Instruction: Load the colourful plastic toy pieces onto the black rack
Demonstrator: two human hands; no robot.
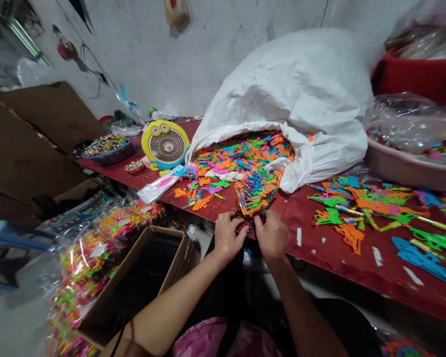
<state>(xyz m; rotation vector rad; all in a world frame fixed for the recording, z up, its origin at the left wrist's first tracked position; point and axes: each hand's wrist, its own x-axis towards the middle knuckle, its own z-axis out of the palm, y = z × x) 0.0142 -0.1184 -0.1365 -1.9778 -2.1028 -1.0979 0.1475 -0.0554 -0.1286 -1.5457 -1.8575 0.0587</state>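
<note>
At the table's front edge lies a dense row of orange, green, blue and pink plastic toy guns [258, 188]. A dark strip with small openings [245, 225] shows at its near end, though much of it is covered. My left hand [228, 235] has its fingers curled on the left side of this strip. On the right side, my right hand [272, 235] is closed, thumb and fingers pressed together at the strip's edge. Just behind, a big white sack [301, 94] lies with its mouth towards me, and loose toy guns [245, 151] spill from it.
More toy guns and small tubes [360, 203] lie scattered on the red table [319, 263]. A yellow fan [167, 144] and a basin of small pieces [109, 153] stand left. Below are a carton of black strips [184, 248] and filled clear bags [85, 253]. A pink tub [412, 163] stands right.
</note>
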